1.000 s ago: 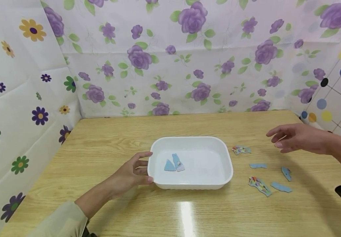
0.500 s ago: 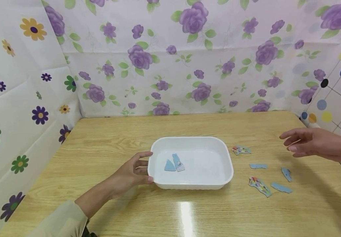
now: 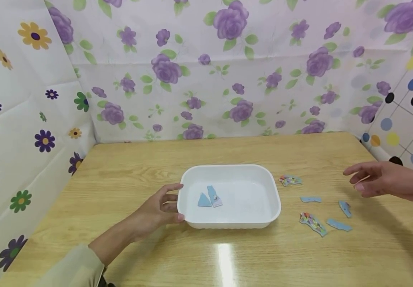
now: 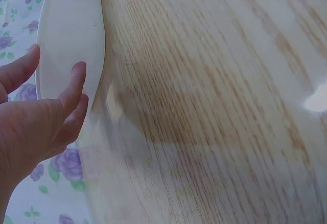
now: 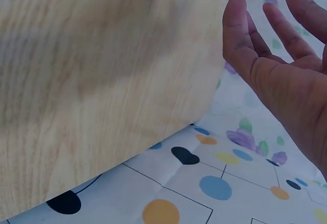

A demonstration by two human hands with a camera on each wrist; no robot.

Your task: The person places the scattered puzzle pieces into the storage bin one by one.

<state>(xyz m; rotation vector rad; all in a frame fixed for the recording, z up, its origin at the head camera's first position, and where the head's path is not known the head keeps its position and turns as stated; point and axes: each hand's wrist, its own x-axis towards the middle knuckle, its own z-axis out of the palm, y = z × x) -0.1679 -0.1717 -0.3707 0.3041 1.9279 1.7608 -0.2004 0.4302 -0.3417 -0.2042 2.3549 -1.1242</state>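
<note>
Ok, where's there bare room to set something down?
Bare table lies behind the white tray, up to the floral cloth; left of the left hand; and in front of the tray. The tray's right half is free beside two flat pieces. It's crowded right of the tray: five loose pieces, the right hand nearby.

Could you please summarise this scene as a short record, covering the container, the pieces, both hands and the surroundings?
Container: white tray, on the wooden table
Pieces in tray: two, a blue triangular piece and a longer blue piece with a pale end
Pieces on table: five, right of the tray; two multicoloured pieces and three mostly blue pieces
Left hand: left hand touches the tray's left end, thumb and fingers apart
Right hand: right hand held above the table, holding nothing
Backdrop: purple-flowered sheet
</note>
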